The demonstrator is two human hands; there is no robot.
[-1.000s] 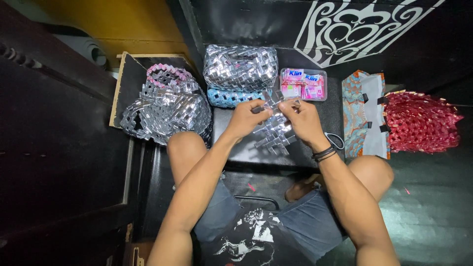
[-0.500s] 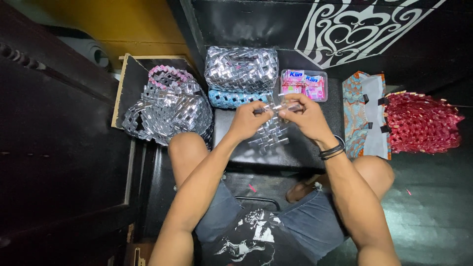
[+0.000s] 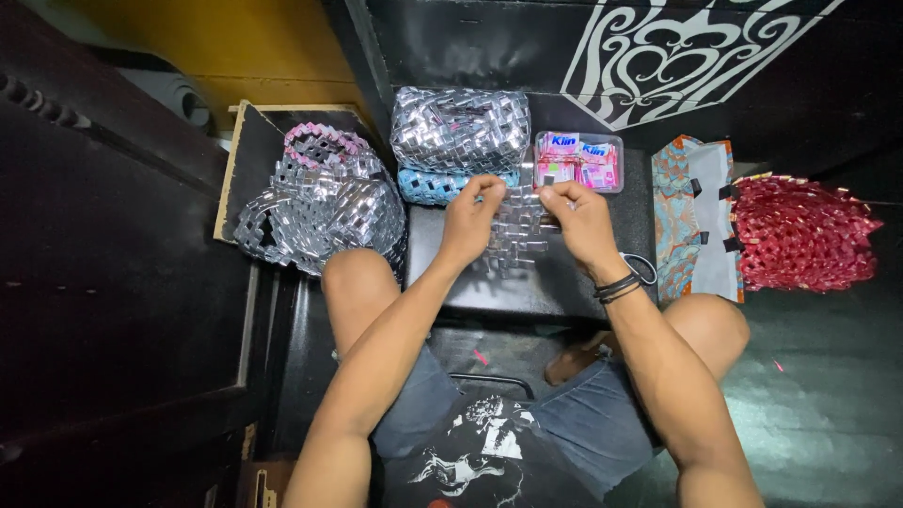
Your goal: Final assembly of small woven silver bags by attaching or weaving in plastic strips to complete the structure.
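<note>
A small silver woven panel (image 3: 516,237) of folded foil strips lies on a dark low stool (image 3: 527,292) between my knees. My left hand (image 3: 468,221) pinches the panel's upper left edge. My right hand (image 3: 576,221), with dark bands on the wrist, pinches its upper right edge. Both hands grip the piece from above, fingers closed on its top row.
A silver woven box (image 3: 461,127) sits on a blue woven piece (image 3: 428,185) behind the hands. A clear plastic tub of pink sachets (image 3: 578,162) is beside it. Silver woven bags with a pink handle (image 3: 320,202) lie left. A patterned cloth bag (image 3: 696,216) and a red woven bag (image 3: 800,230) lie right.
Both hands have shifted slightly on the woven panel's top edge, and the panel now lies a little flatter between them. The surrounding bags have not moved.
</note>
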